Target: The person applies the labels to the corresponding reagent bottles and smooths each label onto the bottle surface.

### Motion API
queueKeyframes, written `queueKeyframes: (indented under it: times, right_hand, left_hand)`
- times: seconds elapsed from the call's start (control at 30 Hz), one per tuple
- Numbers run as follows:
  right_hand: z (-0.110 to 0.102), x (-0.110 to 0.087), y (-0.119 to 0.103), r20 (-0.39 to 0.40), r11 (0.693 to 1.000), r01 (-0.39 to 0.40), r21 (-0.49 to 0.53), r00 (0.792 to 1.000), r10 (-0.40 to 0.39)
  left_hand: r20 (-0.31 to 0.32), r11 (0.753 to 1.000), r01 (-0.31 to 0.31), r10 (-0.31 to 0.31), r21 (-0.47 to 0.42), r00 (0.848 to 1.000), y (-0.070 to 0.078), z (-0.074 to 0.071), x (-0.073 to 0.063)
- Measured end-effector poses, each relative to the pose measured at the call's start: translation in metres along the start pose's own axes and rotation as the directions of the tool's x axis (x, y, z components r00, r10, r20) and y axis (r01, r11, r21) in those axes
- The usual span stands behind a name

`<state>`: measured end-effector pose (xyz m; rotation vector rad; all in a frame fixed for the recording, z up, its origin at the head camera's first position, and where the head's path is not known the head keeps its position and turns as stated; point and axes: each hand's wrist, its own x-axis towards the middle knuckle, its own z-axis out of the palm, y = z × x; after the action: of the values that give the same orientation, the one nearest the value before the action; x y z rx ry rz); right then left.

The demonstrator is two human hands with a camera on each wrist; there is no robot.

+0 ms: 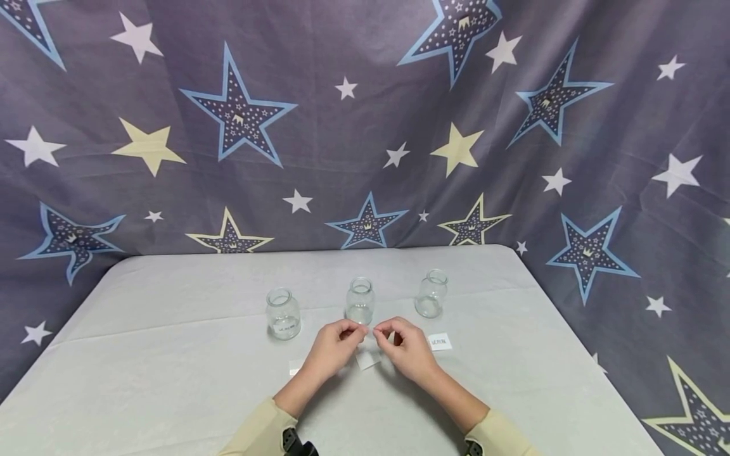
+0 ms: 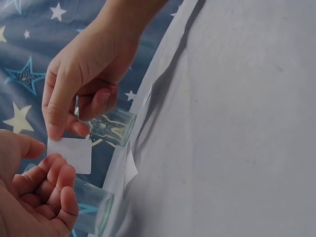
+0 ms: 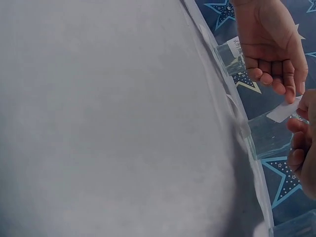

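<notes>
Both hands meet in front of the middle glass jar (image 1: 360, 304) in the head view. A small white label (image 2: 74, 154) hangs between their fingertips. At its upper corner my right hand (image 1: 407, 349) pinches the label, as the left wrist view shows. My left hand (image 1: 336, 351) pinches the edge at the other side, its thumb and finger close together. The label's face seen in the left wrist view looks blank. Below the hands a white paper piece (image 1: 367, 360) lies on the table.
To the left stands a glass jar (image 1: 282, 315) bearing a printed label. Another glass jar (image 1: 431, 294) stands to the right. A printed white label (image 1: 440, 342) lies beside the right hand, and a white paper piece (image 1: 295, 367) lies by the left forearm. A star-patterned curtain (image 1: 319, 126) borders the table (image 1: 171, 354).
</notes>
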<state>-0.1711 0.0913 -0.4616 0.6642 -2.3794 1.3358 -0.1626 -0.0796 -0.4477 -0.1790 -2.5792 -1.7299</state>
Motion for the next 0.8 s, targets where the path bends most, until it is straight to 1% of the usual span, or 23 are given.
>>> queueKeyframes:
  times: [0.1, 0.23, 0.37, 0.47, 0.57, 0.8]
  right_hand:
    - [-0.0002, 0.0005, -0.0002, 0.026, 0.998, 0.039, -0.039, 0.999, -0.038]
    - [-0.0011, 0.0012, -0.0008, 0.054, 0.994, 0.081, -0.079, 0.996, -0.077]
    - [-0.0018, 0.0025, -0.0026, 0.059, 0.98, 0.146, -0.136, 0.988, -0.14]
    - [-0.0017, 0.0034, -0.0039, 0.069, 0.968, 0.18, -0.173, 0.983, -0.171]
    - [-0.0018, 0.0036, -0.0052, 0.078, 0.965, 0.186, -0.183, 0.982, -0.174]
    - [-0.0014, 0.003, -0.0057, 0.087, 0.975, 0.154, -0.161, 0.986, -0.141]
  left_hand:
    - [0.007, 0.999, 0.018, -0.017, -0.034, 1.0, -0.0016, -0.0004, 0.0005]
    - [0.002, 0.999, 0.023, -0.023, -0.045, 1.0, -0.0039, -0.0009, 0.0014]
    - [-0.008, 0.998, 0.028, -0.029, -0.059, 1.0, -0.0044, -0.0016, 0.0019]
    - [-0.015, 0.997, 0.03, -0.031, -0.066, 0.999, -0.0039, -0.0022, 0.0017]
    - [-0.018, 0.998, 0.032, -0.033, -0.061, 0.999, -0.0035, -0.0027, 0.0015]
    - [-0.034, 0.998, 0.041, -0.043, -0.054, 0.998, -0.0033, -0.0027, 0.0022]
